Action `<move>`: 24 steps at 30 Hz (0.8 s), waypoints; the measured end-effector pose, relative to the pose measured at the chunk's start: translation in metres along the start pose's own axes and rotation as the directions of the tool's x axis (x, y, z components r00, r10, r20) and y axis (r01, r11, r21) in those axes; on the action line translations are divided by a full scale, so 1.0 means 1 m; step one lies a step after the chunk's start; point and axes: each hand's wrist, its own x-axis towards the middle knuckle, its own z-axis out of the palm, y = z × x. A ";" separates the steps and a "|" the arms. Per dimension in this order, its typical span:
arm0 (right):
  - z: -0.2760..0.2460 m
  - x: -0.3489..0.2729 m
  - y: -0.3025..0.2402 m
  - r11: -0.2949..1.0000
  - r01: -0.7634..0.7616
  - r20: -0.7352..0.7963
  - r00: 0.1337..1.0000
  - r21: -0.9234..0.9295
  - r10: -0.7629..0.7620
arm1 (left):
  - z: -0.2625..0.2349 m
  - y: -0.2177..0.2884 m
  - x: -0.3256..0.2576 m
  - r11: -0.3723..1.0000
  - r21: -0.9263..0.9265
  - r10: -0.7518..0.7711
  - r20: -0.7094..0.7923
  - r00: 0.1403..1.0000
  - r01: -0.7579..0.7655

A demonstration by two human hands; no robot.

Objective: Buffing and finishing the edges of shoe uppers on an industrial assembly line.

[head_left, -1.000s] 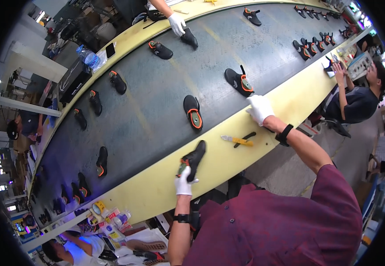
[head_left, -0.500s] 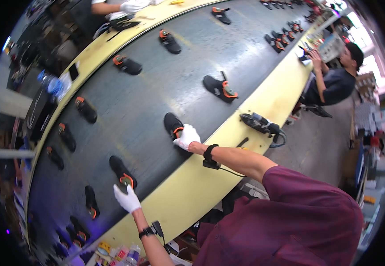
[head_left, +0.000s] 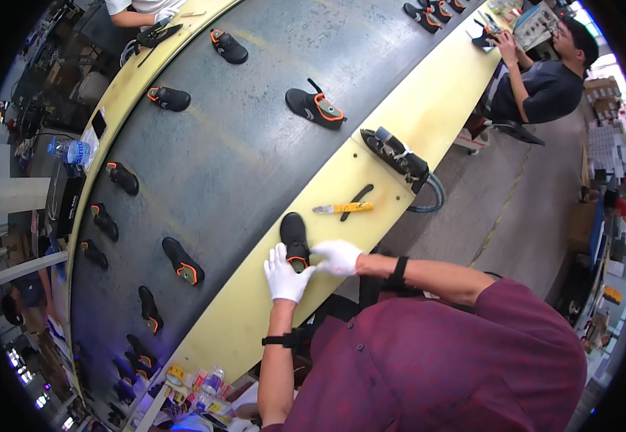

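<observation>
A black shoe (head_left: pixel 293 232) with an orange-edged collar stands on the yellow bench ledge, toe pointing away from me. My white-gloved left hand (head_left: pixel 285 279) is at its heel end, fingers along the left side and thumb across behind the collar, closed on it. From the right, my gloved right hand (head_left: pixel 339 258) reaches toward the collar, fingers stretched out and somewhat blurred; nothing shows in it. Beyond the shoe on the ledge are a yellow-handled cutter (head_left: pixel 345 207) and a dark strap (head_left: pixel 360 198).
On the grey conveyor belt (head_left: pixel 241 151) stand several similar shoes, including one with a raised strap (head_left: pixel 314 108). A black tool with a hose (head_left: pixel 397 155) lies along the ledge. A co-worker (head_left: pixel 547 79) sits at the right; another person's gloved hand (head_left: pixel 165 14) shows across the belt.
The shoe in my right hand has come off the belt onto the ledge. My left hand has left another shoe and closed on this one's heel; my right hand has let go.
</observation>
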 end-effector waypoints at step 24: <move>-0.124 0.027 -0.009 0.704 0.375 0.331 0.921 -0.603 -0.206 | 0.004 0.004 0.008 0.973 -0.049 0.218 -0.151 0.964 -0.227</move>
